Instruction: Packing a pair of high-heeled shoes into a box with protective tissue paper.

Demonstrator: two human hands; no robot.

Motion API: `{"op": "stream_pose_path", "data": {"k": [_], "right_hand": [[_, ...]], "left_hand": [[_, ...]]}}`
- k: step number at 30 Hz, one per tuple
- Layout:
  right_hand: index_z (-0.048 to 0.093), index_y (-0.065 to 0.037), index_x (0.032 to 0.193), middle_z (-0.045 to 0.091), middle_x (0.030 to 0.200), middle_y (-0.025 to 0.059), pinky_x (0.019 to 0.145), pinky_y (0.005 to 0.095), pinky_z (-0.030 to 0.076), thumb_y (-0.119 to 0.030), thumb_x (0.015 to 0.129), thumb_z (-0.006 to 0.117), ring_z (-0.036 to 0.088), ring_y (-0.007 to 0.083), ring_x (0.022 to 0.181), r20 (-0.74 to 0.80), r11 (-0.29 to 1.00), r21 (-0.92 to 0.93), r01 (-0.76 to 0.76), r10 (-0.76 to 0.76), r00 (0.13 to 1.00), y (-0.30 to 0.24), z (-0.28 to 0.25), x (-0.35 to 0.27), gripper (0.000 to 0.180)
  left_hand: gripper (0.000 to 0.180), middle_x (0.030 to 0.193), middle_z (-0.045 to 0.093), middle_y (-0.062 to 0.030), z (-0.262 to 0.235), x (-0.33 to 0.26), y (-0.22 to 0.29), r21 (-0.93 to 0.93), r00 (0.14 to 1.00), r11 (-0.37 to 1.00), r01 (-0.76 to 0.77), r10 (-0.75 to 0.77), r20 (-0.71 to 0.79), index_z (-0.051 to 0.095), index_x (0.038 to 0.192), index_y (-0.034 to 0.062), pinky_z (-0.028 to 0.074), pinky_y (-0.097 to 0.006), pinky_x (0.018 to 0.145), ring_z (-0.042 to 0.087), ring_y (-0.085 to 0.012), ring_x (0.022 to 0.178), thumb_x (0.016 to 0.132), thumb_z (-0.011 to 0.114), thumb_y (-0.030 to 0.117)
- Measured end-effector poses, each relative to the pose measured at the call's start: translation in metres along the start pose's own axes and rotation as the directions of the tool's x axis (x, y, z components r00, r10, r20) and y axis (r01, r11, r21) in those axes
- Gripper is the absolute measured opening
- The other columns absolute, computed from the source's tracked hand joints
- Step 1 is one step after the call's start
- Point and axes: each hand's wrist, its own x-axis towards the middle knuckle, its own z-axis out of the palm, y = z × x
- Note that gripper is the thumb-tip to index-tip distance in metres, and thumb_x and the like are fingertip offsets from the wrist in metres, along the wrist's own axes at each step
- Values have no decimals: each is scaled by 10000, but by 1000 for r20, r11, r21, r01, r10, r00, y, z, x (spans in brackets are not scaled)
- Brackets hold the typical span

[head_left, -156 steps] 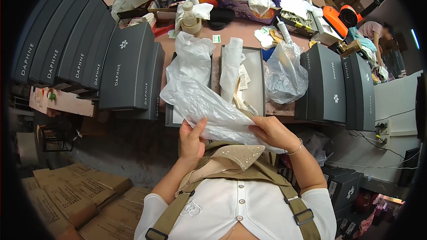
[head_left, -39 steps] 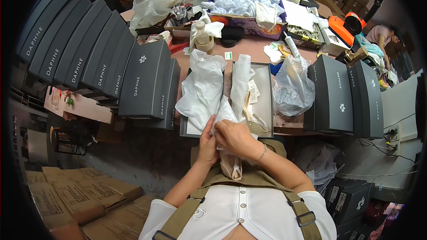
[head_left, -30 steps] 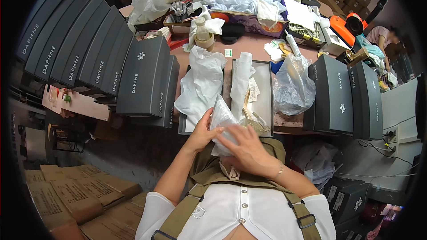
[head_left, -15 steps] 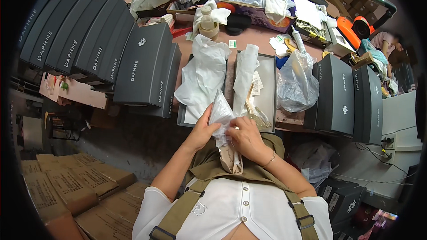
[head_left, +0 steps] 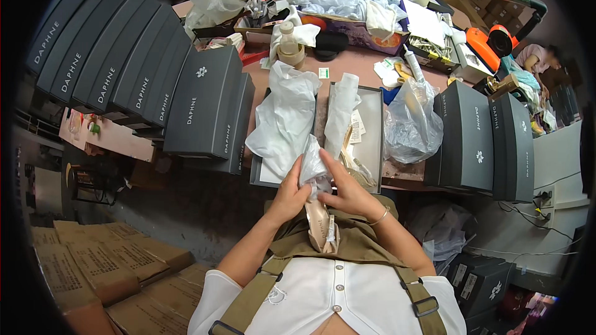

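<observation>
A beige shoe (head_left: 319, 223) lies lengthwise over my lap, its insole end toward me. Thin white wrapping (head_left: 311, 164) covers its far end. My left hand (head_left: 288, 195) grips the wrapped part from the left, thumb on top. Against the other side rests my right hand (head_left: 351, 192), fingers stretched along the wrapping and thumb across it, so the shoe is held between both hands. Just beyond, an open grey shoe box (head_left: 374, 142) contains another shoe (head_left: 361, 169), partly hidden, with rolled white tissue (head_left: 340, 111) along its left side. Crumpled tissue paper (head_left: 282, 118) fills the left box (head_left: 266, 175).
Dark grey shoe boxes (head_left: 202, 105) stand in a row at left, with more boxes (head_left: 467, 136) at right. A clear plastic bag (head_left: 413, 127) sits beside the open box. Behind are a bottle (head_left: 287, 40) and a paper-filled carton (head_left: 354, 28). Brown cartons (head_left: 112, 260) lie lower left.
My right hand has gone from bent fingers at the wrapping's near edge to straighter fingers along its right side. The wrapping now sits closer round the shoe's far end.
</observation>
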Motion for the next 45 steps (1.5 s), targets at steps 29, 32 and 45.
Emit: {"op": "stream_pose_path", "data": {"k": [29, 32, 45], "right_hand": [[374, -4, 1362, 518, 1204, 231, 864, 387, 474, -102, 821, 671, 551, 350, 1069, -141, 991, -96, -94, 80, 987, 2, -24, -14, 625], [325, -54, 1419, 459, 1322, 168, 844, 329, 495, -194, 809, 736, 533, 241, 1077, -56, 964, 223, -147, 163, 985, -17, -59, -1, 748], [328, -39, 1428, 529, 1265, 159, 773, 307, 525, -81, 828, 699, 595, 197, 1009, 37, 896, 351, -273, 278, 960, -6, -35, 11, 707]], "left_hand": [[486, 1102, 621, -87, 45, 35, 9, -337, 959, 919, -204, 118, -259, 515, 1243, -40, 450, -260, 905, 567, -128, 1020, 764, 590, -81], [496, 1092, 647, -67, 21, 45, 5, -381, 993, 917, -121, 107, -57, 541, 1224, -32, 465, -242, 867, 596, -120, 986, 742, 635, -101], [617, 1180, 594, -76, -13, 35, 27, -221, 999, 974, -48, 44, -23, 459, 1343, 2, 439, -256, 933, 558, -130, 1062, 750, 579, -119]]}}
